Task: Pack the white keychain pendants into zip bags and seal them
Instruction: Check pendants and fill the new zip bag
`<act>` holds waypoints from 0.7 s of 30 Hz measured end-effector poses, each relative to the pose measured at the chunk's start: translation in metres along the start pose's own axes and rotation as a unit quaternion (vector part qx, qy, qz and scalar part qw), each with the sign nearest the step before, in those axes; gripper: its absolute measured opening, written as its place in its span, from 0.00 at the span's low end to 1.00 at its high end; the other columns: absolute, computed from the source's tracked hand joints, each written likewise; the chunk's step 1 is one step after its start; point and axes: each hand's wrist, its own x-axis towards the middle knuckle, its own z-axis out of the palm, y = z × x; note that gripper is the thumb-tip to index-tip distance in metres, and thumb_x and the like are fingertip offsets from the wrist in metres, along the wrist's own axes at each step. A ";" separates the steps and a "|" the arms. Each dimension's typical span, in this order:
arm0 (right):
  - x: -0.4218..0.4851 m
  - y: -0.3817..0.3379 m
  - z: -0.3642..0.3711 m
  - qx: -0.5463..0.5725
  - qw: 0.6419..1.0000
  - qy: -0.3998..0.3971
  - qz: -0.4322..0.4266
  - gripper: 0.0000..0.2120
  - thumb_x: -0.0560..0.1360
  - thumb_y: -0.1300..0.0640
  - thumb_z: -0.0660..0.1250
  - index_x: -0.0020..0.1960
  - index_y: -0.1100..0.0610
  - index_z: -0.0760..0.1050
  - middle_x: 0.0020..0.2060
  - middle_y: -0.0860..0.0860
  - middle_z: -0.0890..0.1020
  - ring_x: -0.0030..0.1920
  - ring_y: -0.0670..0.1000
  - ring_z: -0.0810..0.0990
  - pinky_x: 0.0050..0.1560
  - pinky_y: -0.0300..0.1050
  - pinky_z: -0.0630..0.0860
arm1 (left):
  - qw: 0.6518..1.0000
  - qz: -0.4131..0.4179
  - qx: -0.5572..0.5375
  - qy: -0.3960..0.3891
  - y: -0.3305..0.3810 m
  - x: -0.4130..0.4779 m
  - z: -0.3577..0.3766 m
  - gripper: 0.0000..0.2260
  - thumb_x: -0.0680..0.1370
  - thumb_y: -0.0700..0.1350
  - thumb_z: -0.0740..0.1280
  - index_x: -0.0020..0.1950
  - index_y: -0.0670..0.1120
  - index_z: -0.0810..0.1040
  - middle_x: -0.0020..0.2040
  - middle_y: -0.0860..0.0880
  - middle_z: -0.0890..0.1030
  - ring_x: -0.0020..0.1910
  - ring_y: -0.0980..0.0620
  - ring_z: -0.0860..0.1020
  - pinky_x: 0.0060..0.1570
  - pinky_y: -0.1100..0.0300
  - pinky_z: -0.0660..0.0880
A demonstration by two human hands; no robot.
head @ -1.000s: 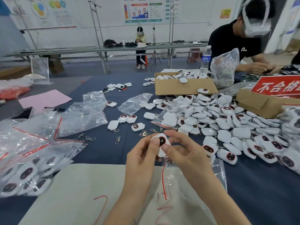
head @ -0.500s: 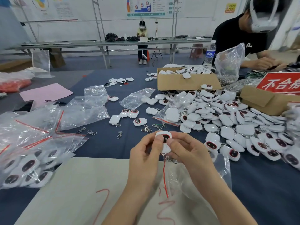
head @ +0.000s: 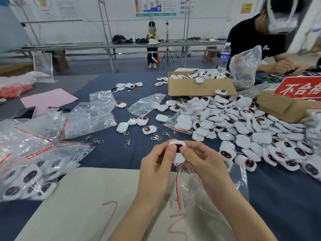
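Centrally, on my feed, I log the left hand (head: 156, 164) and right hand (head: 203, 162) brought together above the near part of the counter (head: 286, 197), both pinching one white pendant (head: 177, 150), with the thumbs on its face beside the dark, red-ringed window. Its metal clasp (head: 185, 169) hangs below, between the palms. Directly beneath is one clear zip bag (head: 217, 188), its red seal strip (head: 177, 192) running away from the clasp toward me. I cannot tell whether either hand also holds the bag. Under that lies a beige sheet (head: 86, 197) with red scribbles. To the left are filled bags (head: 26, 178), each showing pendants through the plastic, and beyond them a spread of empty bags (head: 90, 119). Ahead of the hands, loose clasps (head: 127, 143) are scattered on the blue cloth, with four unbagged pendants (head: 132, 120) just past them. To the right a large heap of pendants (head: 251, 133) spills toward the edge of the frame. Behind the heap an open cardboard box (head: 199, 87) holds more pendants. A second box (head: 281, 106) beside it carries a red sign (head: 302, 89). Further out I list a water bottle (head: 224, 58), a crumpled clear sack (head: 246, 66), a pink paper (head: 48, 100) at far left, and a person in a black shirt (head: 251, 37) working at the opposite side.
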 end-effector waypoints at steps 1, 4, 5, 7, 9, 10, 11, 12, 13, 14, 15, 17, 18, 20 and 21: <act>0.000 0.000 -0.001 -0.001 1.000 0.003 -0.001 0.08 0.76 0.62 0.71 0.45 0.50 0.85 0.42 0.54 0.88 0.41 0.49 0.86 0.42 0.37 0.81 | 1.000 0.002 0.001 -0.004 0.000 0.000 0.000 0.09 0.82 0.46 0.65 0.55 0.54 0.85 0.50 0.54 0.87 0.49 0.58 0.84 0.48 0.69 0.76; 0.001 0.000 -0.002 -0.008 1.000 0.018 -0.005 0.06 0.76 0.63 0.72 0.45 0.54 0.85 0.41 0.54 0.88 0.42 0.49 0.86 0.43 0.36 0.81 | 1.000 0.008 -0.003 -0.014 -0.001 -0.001 0.002 0.11 0.80 0.51 0.63 0.57 0.54 0.85 0.51 0.52 0.86 0.48 0.57 0.84 0.46 0.65 0.79; 0.001 0.000 -0.002 -0.012 1.000 0.025 -0.008 0.05 0.76 0.63 0.72 0.46 0.55 0.84 0.41 0.53 0.88 0.41 0.48 0.86 0.42 0.35 0.80 | 1.000 0.010 -0.003 -0.017 -0.001 -0.001 0.002 0.12 0.80 0.51 0.63 0.57 0.53 0.85 0.52 0.52 0.86 0.48 0.56 0.84 0.46 0.63 0.80; 0.001 0.000 -0.003 -0.016 0.999 0.031 -0.011 0.04 0.76 0.63 0.72 0.47 0.55 0.84 0.40 0.52 0.88 0.40 0.45 0.85 0.41 0.33 0.79 | 1.000 0.014 -0.001 -0.023 -0.001 -0.001 0.002 0.14 0.80 0.52 0.62 0.58 0.53 0.84 0.52 0.52 0.86 0.49 0.55 0.84 0.45 0.61 0.81; 0.001 -0.001 -0.003 -0.014 0.999 0.033 -0.009 0.04 0.76 0.63 0.71 0.47 0.55 0.84 0.40 0.53 0.88 0.39 0.46 0.85 0.41 0.34 0.80 | 0.999 0.012 -0.004 -0.031 -0.001 -0.002 0.002 0.14 0.80 0.52 0.61 0.59 0.53 0.84 0.53 0.51 0.86 0.49 0.54 0.84 0.46 0.59 0.82; 0.001 -0.001 -0.003 -0.015 0.999 0.034 -0.009 0.04 0.76 0.63 0.71 0.48 0.55 0.84 0.40 0.53 0.88 0.39 0.47 0.85 0.42 0.35 0.81 | 0.999 0.009 -0.005 -0.036 -0.001 -0.002 0.002 0.15 0.81 0.52 0.60 0.59 0.53 0.84 0.54 0.51 0.86 0.50 0.53 0.84 0.47 0.58 0.82; 0.001 -0.001 -0.003 -0.016 0.999 0.034 -0.009 0.04 0.76 0.62 0.72 0.48 0.55 0.84 0.41 0.54 0.88 0.40 0.47 0.85 0.43 0.36 0.81 | 0.999 0.006 -0.004 -0.039 -0.001 -0.002 0.002 0.15 0.81 0.52 0.60 0.60 0.53 0.84 0.54 0.52 0.86 0.51 0.53 0.84 0.48 0.58 0.82; 0.001 -0.001 -0.003 -0.017 0.999 0.035 -0.009 0.04 0.76 0.62 0.72 0.48 0.55 0.84 0.41 0.54 0.88 0.40 0.47 0.85 0.43 0.36 0.81 | 0.999 0.002 -0.004 -0.042 0.000 -0.002 0.002 0.15 0.81 0.52 0.60 0.61 0.52 0.83 0.54 0.52 0.86 0.51 0.53 0.84 0.48 0.59 0.81; 0.001 -0.001 -0.003 -0.017 0.999 0.036 -0.009 0.04 0.76 0.62 0.72 0.47 0.55 0.84 0.41 0.53 0.88 0.40 0.47 0.85 0.44 0.37 0.82 | 0.999 -0.001 -0.005 -0.043 0.000 -0.002 0.002 0.16 0.81 0.52 0.60 0.62 0.52 0.83 0.54 0.52 0.86 0.51 0.52 0.84 0.48 0.60 0.81; 0.001 -0.001 -0.003 -0.017 0.999 0.038 -0.008 0.04 0.76 0.61 0.72 0.46 0.54 0.84 0.40 0.53 0.88 0.40 0.47 0.85 0.44 0.37 0.82 | 0.999 -0.005 -0.009 -0.045 0.000 -0.002 0.003 0.16 0.81 0.52 0.60 0.62 0.52 0.83 0.54 0.51 0.86 0.52 0.52 0.84 0.48 0.60 0.81; 0.001 -0.001 -0.003 -0.018 0.999 0.039 -0.007 0.05 0.76 0.61 0.72 0.45 0.53 0.85 0.40 0.53 0.88 0.40 0.47 0.85 0.44 0.37 0.82 | 0.999 -0.008 -0.013 -0.048 0.001 -0.003 0.003 0.16 0.80 0.52 0.60 0.63 0.52 0.82 0.55 0.51 0.85 0.53 0.51 0.84 0.50 0.58 0.81; 0.001 -0.002 -0.003 -0.015 0.999 0.037 -0.007 0.06 0.76 0.60 0.72 0.45 0.50 0.86 0.41 0.52 0.88 0.40 0.46 0.85 0.44 0.38 0.82 | 0.998 -0.010 -0.018 -0.055 0.001 -0.003 0.003 0.14 0.81 0.48 0.63 0.65 0.51 0.81 0.57 0.51 0.85 0.55 0.51 0.83 0.55 0.55 0.81; 0.000 -0.002 -0.003 -0.010 0.999 0.034 -0.008 0.06 0.75 0.59 0.73 0.45 0.49 0.86 0.42 0.52 0.88 0.40 0.47 0.85 0.43 0.38 0.82 | 0.998 -0.010 -0.017 -0.059 0.002 -0.003 0.004 0.13 0.82 0.45 0.64 0.66 0.51 0.80 0.58 0.51 0.84 0.56 0.52 0.83 0.57 0.54 0.81; 0.000 -0.004 -0.002 0.002 1.000 0.029 -0.008 0.06 0.75 0.58 0.73 0.46 0.48 0.86 0.42 0.53 0.88 0.40 0.48 0.85 0.41 0.36 0.80 | 0.998 -0.009 -0.005 -0.057 0.001 -0.004 0.004 0.14 0.82 0.39 0.65 0.66 0.50 0.80 0.58 0.52 0.84 0.57 0.53 0.83 0.59 0.55 0.80; 0.000 -0.004 -0.002 0.005 1.000 0.027 -0.009 0.06 0.75 0.59 0.73 0.46 0.48 0.86 0.42 0.53 0.88 0.40 0.48 0.85 0.40 0.35 0.80 | 0.999 -0.006 0.001 -0.054 0.001 -0.004 0.004 0.15 0.82 0.38 0.66 0.66 0.51 0.80 0.57 0.52 0.85 0.56 0.54 0.83 0.58 0.55 0.80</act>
